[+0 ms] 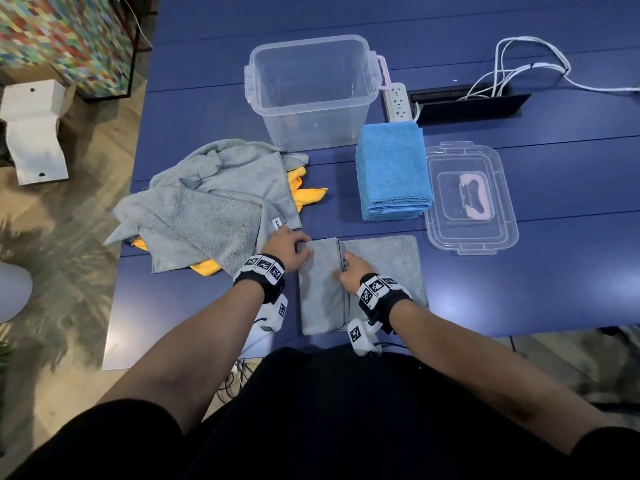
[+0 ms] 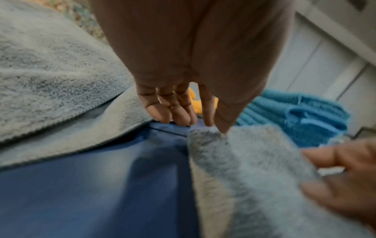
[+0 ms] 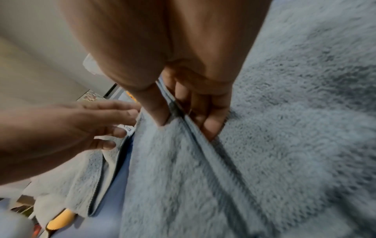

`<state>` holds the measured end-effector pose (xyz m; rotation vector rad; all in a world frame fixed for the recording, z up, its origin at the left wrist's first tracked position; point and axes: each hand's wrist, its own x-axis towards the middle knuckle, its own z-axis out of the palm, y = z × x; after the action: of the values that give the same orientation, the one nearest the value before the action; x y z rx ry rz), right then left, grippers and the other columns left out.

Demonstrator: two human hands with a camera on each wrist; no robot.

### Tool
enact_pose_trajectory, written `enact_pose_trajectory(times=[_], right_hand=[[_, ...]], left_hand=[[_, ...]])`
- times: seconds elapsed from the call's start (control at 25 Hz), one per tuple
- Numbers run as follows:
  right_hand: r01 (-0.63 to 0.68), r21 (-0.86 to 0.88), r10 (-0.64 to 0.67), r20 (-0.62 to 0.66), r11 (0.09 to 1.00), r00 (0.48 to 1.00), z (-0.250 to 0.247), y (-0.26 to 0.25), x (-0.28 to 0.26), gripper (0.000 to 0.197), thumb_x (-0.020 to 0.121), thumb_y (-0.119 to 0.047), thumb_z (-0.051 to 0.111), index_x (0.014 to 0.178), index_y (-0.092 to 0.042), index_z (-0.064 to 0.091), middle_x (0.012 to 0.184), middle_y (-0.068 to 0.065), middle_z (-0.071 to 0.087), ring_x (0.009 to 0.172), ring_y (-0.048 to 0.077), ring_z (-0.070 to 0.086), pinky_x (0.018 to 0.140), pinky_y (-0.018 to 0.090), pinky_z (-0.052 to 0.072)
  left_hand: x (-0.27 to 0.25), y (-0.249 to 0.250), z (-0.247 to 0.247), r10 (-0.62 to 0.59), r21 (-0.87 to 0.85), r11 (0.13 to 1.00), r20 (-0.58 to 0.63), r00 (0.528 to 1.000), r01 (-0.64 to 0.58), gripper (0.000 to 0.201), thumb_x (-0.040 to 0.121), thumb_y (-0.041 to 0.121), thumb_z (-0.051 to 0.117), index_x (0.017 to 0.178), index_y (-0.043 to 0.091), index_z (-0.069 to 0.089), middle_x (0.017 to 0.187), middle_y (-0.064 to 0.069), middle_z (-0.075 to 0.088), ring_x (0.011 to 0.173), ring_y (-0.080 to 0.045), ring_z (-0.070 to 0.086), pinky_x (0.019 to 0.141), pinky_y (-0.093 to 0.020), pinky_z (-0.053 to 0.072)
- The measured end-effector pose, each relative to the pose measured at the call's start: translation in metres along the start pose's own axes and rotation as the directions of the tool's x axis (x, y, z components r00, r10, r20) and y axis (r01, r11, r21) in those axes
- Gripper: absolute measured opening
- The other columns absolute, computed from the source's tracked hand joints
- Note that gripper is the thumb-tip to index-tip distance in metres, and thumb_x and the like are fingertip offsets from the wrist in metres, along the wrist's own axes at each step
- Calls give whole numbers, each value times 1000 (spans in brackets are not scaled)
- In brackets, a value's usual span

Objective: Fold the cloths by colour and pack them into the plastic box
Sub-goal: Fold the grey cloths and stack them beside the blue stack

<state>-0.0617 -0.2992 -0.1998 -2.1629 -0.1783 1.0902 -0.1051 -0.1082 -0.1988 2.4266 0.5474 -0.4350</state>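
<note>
A half-folded grey cloth [image 1: 384, 261] lies on the blue table [image 1: 519, 271] near me, with one flap laid over from the left. My right hand [image 1: 349, 271] pinches that flap's edge [image 3: 183, 125], thumb on top and fingers tucked underneath. My left hand [image 1: 289, 249] rests with straight, spread fingers [image 3: 114, 111] at the cloth's far left corner; its thumb tip touches the corner [image 2: 223, 133]. A stack of folded blue cloths [image 1: 393, 171] sits beyond. The clear plastic box [image 1: 311, 91] stands at the back, with nothing in it that I can see.
A loose pile of grey cloths [image 1: 207, 202] with yellow cloths [image 1: 308, 195] under it lies on the left. The box's lid [image 1: 471, 199] lies flat to the right of the blue stack. A power strip [image 1: 398, 100] and a cable tray [image 1: 467, 102] sit behind.
</note>
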Motion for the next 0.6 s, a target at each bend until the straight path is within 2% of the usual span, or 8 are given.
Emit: enact_pose_trajectory(times=[0.12,0.2,0.28,0.36,0.44,0.52,0.6], right_hand=[[-98,54,104,-133,994,986,-1,3,-1,24,84,-21,68,104,-20,54,105,8,66,94,30,66,86,41,55],[-134,29,137,-145,991,980,-1,4,-3,30,80,-16,72,98,-21,48,94,5,62,86,29,67,78,39,58],[-114,-54,102,-191,992,976,-3,0,-9,29,80,-12,69,95,-17,44,87,2,56,79,28,65,68,34,56],[-46,-279,-18,-222,959,975,-6,-6,-15,19,83,-12,63,95,-13,48,87,6,59,78,28,61,64,30,49],[39,-456,-108,-126,889,986,-6,-10,-20,16,83,-13,61,97,-16,56,88,4,64,83,26,64,66,28,49],[96,-465,-76,63,880,995,-3,-9,-23,35,78,-17,69,107,-28,53,89,-3,62,83,21,65,70,30,53],[119,-471,-44,168,874,985,1,-6,-25,58,73,-18,76,120,-34,45,99,-4,61,86,20,63,76,34,55]], left_hand=[[4,-6,3,-17,104,994,-2,1000,17,22,86,39,66,100,24,68,108,-10,51,103,-29,55,92,-40,48],[5,-6,6,-30,126,992,8,1000,29,25,85,43,66,100,23,65,110,-10,50,104,-29,56,92,-41,49],[6,-3,7,-44,154,987,14,999,41,28,85,45,65,101,23,63,113,-10,51,106,-29,55,93,-41,48],[9,-2,5,-99,120,988,19,995,96,28,84,47,64,98,23,62,114,-9,51,105,-27,56,94,-38,48],[11,-1,4,-155,61,986,20,988,153,26,81,46,65,90,22,60,112,-8,52,100,-26,58,92,-34,48],[12,-2,6,-191,-1,981,14,981,192,22,81,42,66,80,22,56,106,-8,56,94,-26,60,85,-30,48],[13,-8,8,-234,-106,968,-40,971,229,21,86,34,64,77,19,51,95,-7,60,88,-26,60,75,-26,42]])
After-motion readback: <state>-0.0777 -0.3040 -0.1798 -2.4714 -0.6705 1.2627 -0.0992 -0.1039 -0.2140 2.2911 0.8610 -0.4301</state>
